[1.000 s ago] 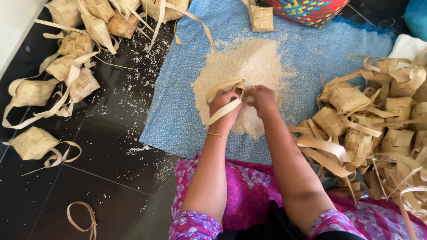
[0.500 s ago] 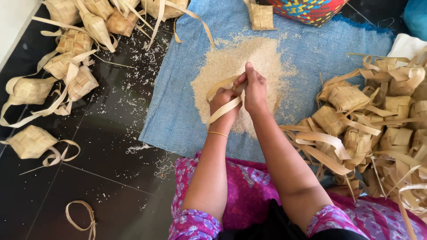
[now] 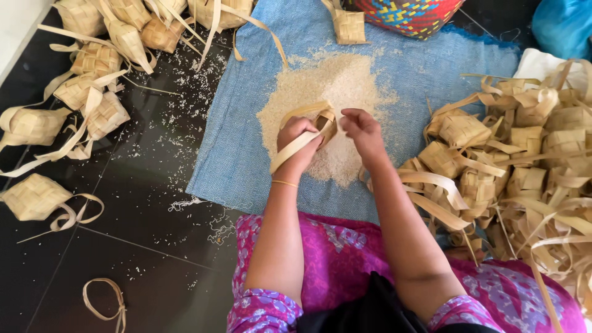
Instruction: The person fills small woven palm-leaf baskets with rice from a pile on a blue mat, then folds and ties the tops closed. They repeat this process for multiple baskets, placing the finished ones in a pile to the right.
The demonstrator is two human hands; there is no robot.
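Left hand point(image 3: 297, 143) grip curled tight around woven leaf pouch point(image 3: 317, 123); right hand point(image 3: 364, 129) fingertips bunched above rice point(image 3: 333, 86).

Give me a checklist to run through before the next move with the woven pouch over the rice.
1. Left hand has a grip on the woven palm pouch: ok.
2. Right hand at the pouch mouth: ok.
3. Pouch over the rice pile: ok.
4. Rice confined to the blue cloth: not ok, grains lie on the dark floor.
5. Fill level inside the pouch: cannot tell.
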